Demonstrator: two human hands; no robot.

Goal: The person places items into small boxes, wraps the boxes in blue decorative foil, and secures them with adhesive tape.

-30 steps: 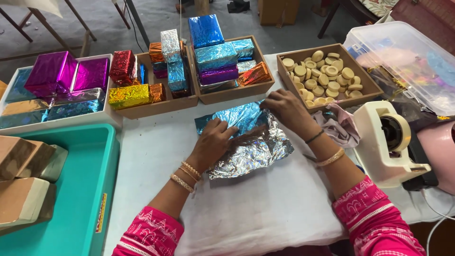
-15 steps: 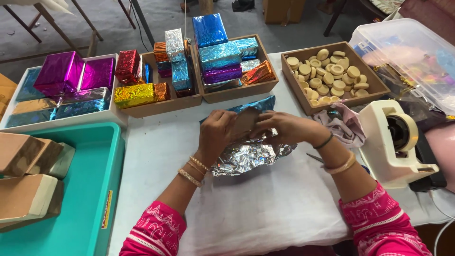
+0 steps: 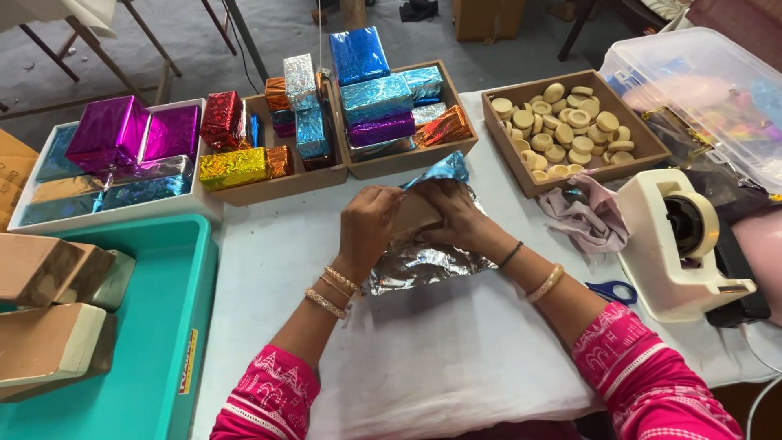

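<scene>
Both hands are gripping a brown box (image 3: pixel 415 213) over crumpled foil (image 3: pixel 428 261) at mid-desk (image 3: pixel 456 358): left hand (image 3: pixel 368 224) clenching its left end, right hand (image 3: pixel 458 218) its right.

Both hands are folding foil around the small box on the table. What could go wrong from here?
1. The foil sheet looks thin and already creased; a hard pull by the left hand or right hand may tear it.
2. The brown box may shift under the grip, so the wrap sits crooked.
3. The loose blue corner may stay uncovered.
</scene>
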